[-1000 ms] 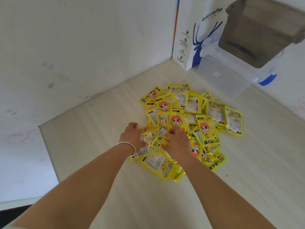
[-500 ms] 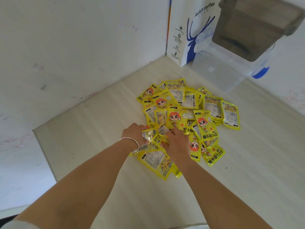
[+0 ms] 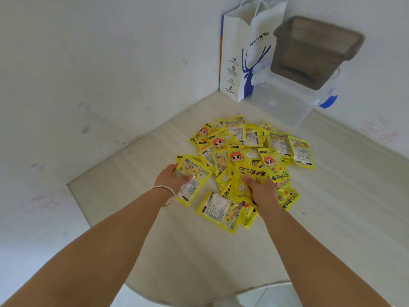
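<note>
A heap of several yellow hand-warmer packets with a cartoon face lies on the pale wooden table. My left hand, with a silver bangle on its wrist, grips one yellow packet at the heap's left edge, label side up. My right hand holds another yellow packet, printed side up, over the heap's near side. More packets lie under and in front of both hands.
A white and blue paper coffee bag stands in the far corner against the wall. Beside it sits a clear plastic box with a brown tinted bin on top. White walls close in at left and back.
Both hands were close together on the heap's near edge. They have drawn apart, each now with a packet in it, the left one out to the left.
</note>
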